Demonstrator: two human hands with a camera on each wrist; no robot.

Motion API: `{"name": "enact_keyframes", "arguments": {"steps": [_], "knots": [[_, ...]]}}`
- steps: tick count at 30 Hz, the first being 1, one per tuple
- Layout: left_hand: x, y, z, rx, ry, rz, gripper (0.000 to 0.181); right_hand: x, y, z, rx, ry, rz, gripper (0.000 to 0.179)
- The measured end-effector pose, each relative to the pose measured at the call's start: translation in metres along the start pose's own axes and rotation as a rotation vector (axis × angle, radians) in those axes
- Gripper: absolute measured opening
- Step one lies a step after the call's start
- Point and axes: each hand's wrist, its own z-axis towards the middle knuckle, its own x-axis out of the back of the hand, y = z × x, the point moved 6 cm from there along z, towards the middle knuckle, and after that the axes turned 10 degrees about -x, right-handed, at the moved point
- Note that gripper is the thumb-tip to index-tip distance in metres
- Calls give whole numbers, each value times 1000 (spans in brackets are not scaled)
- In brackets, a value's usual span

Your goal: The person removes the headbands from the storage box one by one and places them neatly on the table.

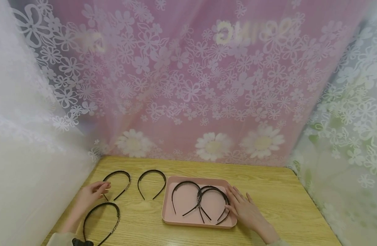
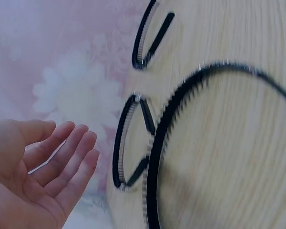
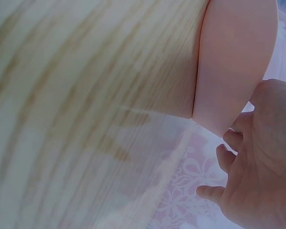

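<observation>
My left hand (image 1: pixel 91 193) hovers beside a black toothed headband (image 1: pixel 119 172) on the table. In the left wrist view, the left hand (image 2: pixel 47 176) has relaxed fingers and holds nothing. A nearer headband (image 1: pixel 106 204) lies by the left forearm, and another headband (image 1: pixel 152 171) lies left of the tray. With fingers extended, my right hand (image 1: pixel 247 212) rests against the right side of a pink tray (image 1: pixel 182 218). Several black headbands (image 1: pixel 186 182) lie inside it, some overlapping. In the right wrist view, the right hand (image 3: pixel 257 171) touches the tray wall (image 3: pixel 233 62).
The wooden table (image 1: pixel 268 191) extends right of the tray. Behind it hangs a pink floral curtain (image 1: pixel 191 102). Pale sheets (image 1: pixel 37 153) enclose the left and right sides. A small black device (image 1: pixel 82 242) is on the left wrist.
</observation>
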Motion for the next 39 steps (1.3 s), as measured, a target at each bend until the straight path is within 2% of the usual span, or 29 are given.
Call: {"name": "enact_keyframes", "arguments": {"steps": [10,19,24,31,39], "knots": [[-20,19,11,58,17,-167,45,-1,0,0,4,18,-7,64],[-49,36,27,44,-40,-205,43,-2,1,1,11,10,-16,65],[-64,50,36,0,-48,-250,39,-3,0,1,23,21,-27,64],[-90,59,50,25,-48,-278,37,-3,1,2,17,21,-20,65],[-121,78,64,-13,-75,-278,33,-5,3,1,15,9,-31,65]]}}
